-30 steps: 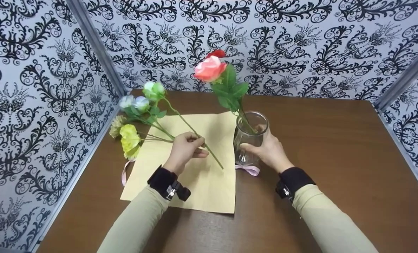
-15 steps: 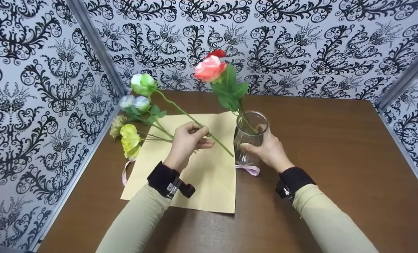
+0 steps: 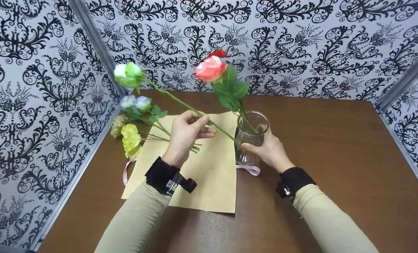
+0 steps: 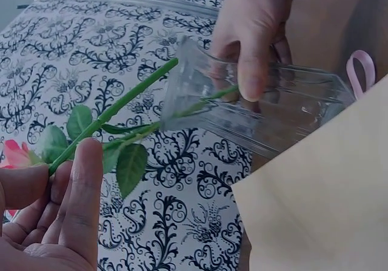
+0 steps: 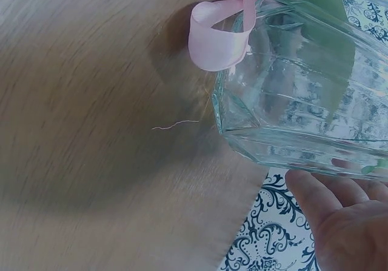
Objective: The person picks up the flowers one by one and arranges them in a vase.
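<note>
My left hand pinches the green stem of a white-and-green artificial flower between thumb and fingers. The bloom points up to the left, and the stem slants down to the right. In the left wrist view the tip of that stem lies near the mouth of a clear glass vase; whether it touches the rim I cannot tell. My right hand grips the vase from the right side. A pink-and-white rose leans out of the vase, with a red bloom behind it.
Kraft paper lies left of the vase on the brown table. Pale blue flowers, a yellow flower and a beige one lie across its left edge. Pink ribbon shows beside the vase base. Patterned walls enclose the table.
My left hand has risen, lifting the white-and-green flower up; its bloom has swung left and its stem end has come up to the vase. My right hand and the vase have stayed put.
</note>
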Motion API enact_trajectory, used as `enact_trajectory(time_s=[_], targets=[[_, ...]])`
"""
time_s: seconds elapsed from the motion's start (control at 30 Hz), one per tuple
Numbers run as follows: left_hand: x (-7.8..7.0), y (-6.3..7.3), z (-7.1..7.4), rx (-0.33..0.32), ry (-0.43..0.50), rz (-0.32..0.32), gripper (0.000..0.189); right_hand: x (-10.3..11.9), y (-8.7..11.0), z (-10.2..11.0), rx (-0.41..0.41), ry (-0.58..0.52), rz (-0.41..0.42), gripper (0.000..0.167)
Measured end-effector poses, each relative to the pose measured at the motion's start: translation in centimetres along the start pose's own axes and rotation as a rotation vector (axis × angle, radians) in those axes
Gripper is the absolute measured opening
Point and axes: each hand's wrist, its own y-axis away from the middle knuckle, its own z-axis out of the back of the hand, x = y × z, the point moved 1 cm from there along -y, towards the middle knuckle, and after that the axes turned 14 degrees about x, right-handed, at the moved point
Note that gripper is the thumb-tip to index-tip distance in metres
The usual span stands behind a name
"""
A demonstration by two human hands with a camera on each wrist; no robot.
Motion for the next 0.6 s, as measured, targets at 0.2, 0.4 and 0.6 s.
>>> enact_trajectory(time_s=[0.2,0.4,0.6], targets=[[-0.9,-0.2,-0.3,-0.002,0.006,-0.037,0.009,0.0,0.0,-0.1,-0.002,0.000,0.003,0.093],[-1.3,-0.5,-0.7,0.002,0.007,-0.054,0.010,0.0,-0.1,-0.1,0.001,-0.001,0.004,0.091],[-1.5,-1.0,-1.2,-0.003,-0.007,-0.077,0.009,-0.1,0.0,0.1,0.014,0.014,-0.013,0.089]])
